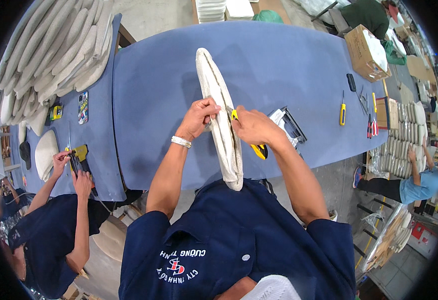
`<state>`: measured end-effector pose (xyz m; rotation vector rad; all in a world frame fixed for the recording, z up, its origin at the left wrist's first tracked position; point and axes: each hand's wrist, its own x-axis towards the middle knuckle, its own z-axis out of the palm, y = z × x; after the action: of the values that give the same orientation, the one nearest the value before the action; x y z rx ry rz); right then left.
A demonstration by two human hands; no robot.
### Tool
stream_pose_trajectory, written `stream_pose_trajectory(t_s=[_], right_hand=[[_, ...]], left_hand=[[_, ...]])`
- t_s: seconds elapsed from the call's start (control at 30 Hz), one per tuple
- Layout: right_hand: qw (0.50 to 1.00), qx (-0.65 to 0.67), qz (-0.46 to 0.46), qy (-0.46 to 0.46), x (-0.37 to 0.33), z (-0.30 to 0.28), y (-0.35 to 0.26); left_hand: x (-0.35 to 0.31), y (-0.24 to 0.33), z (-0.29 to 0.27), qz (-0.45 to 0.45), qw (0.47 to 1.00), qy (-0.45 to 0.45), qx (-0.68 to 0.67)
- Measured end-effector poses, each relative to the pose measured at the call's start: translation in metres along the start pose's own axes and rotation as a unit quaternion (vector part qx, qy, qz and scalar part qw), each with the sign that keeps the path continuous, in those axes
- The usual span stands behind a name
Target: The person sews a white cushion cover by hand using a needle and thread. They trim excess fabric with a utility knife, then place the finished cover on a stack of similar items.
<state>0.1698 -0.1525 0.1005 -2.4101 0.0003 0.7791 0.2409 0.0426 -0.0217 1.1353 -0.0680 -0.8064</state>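
A light beige padded cushion (218, 145) stands on its narrow edge in front of me, with a long dark gap along its upward side. Its near end reaches my shirt. My left hand (199, 116), with a metal watch on the wrist, pinches the cushion's edge near the middle. Closed around a yellow-and-black utility knife (260, 151), my right hand (254, 126) is at the cushion's right side. The knife's front end points at the gap beside my left fingers; exactly where its tip touches is too small to tell.
The blue padded table (159, 65) bears a staple gun (288, 126) just right of my hand. Farther right are a yellow screwdriver (342, 114), other hand tools and a cardboard box (366, 54). At left, cushions (54, 45) are piled high, and a co-worker's hands (76, 172) hold a tool.
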Motion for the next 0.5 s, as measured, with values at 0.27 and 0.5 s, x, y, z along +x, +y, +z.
stream_pose_trajectory(t_s=[0.27, 0.5], right_hand=[[0.997, 0.008, 0.000, -0.070, -0.035, 0.017, -0.001], [0.998, 0.028, 0.022, -0.052, -0.076, 0.053, 0.001]], left_hand=[[-0.009, -0.005, 0.000, 0.018, 0.996, 0.029, -0.088], [-0.030, -0.010, 0.007, 0.102, 0.964, -0.071, -0.236]])
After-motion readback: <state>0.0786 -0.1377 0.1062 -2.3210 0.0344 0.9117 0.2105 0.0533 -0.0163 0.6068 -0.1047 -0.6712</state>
